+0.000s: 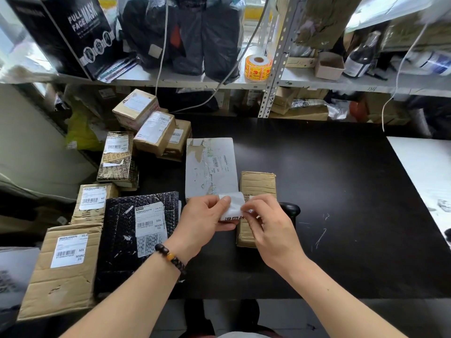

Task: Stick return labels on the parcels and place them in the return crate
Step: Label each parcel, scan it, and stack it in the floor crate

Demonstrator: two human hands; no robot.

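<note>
Head-worn view, steeply down, close over table (341, 215)

Parcel stockroom or returns-handling room. Taped cardboard parcels (58, 289) with barcoded shipping labels are stacked along the left edge of a black table (341, 215). A black bubble mailer (119, 240) is laid among them. Perforated-steel shelving (277, 57) is set behind the far edge. It is loaded with black poly bags (219, 40), a roll of yellow-and-red stickers (258, 65) and a box printed "FULL FACE MASK" (80, 28).

Black table (341, 191), metal shelf (195, 81) above it held a black FULL FACE MASK box (80, 32), black bags (219, 40), 1 small open carton (328, 67), 1 dark bottle (361, 57), possibly glass, leaned beside it
</note>
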